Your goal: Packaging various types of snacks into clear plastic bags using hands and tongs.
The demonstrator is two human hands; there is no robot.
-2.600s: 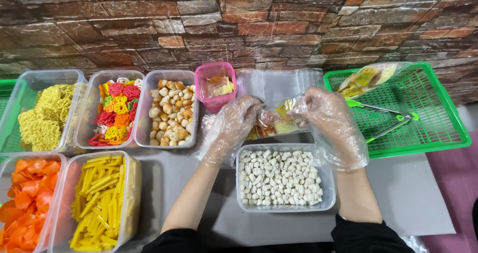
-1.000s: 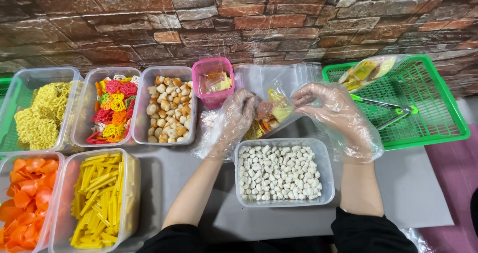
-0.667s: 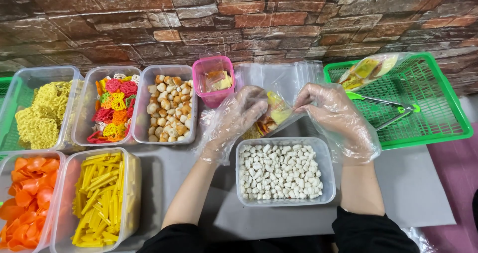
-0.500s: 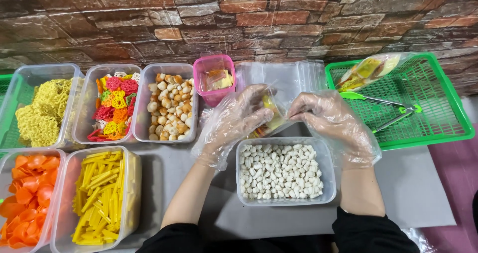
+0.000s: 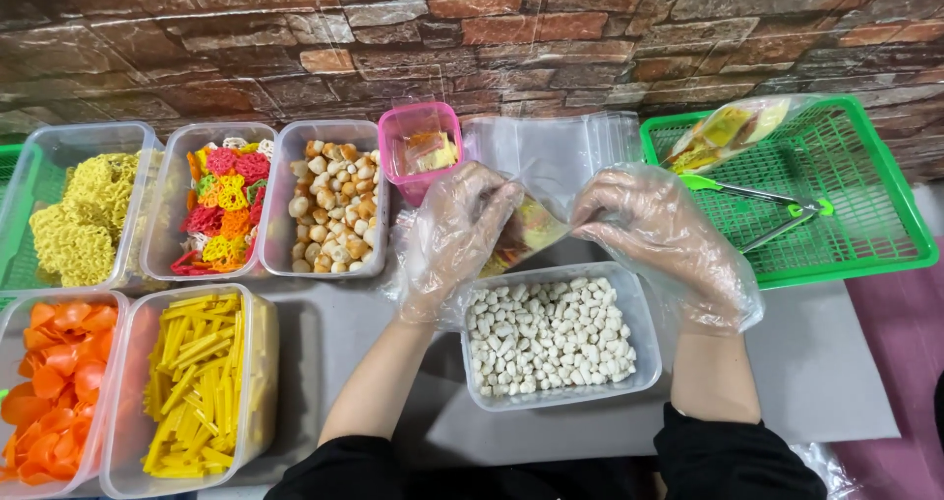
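Left hand (image 5: 455, 239) & right hand (image 5: 657, 233), both in clear plastic gloves, pinched opposite edges of a small clear plastic bag of mixed colourful snacks (image 5: 526, 233), held just above the far rim of a clear rectangular tub of small white pellets (image 5: 551, 335) on the grey tabletop (image 5: 836, 372). Pink square cup (image 5: 421, 149) just beyond; green mesh basket (image 5: 865, 215) w/ green-handled tongs (image 5: 762, 200) to the right.

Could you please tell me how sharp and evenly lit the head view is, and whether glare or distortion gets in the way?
Head view: bright, even light with only soft shadows; the left hand and right hand look sharp, without obvious motion blur; mild glare on their plastic gloves and on the clear bag veils its contents; the brick wall bows slightly, suggesting wide-angle distortion.
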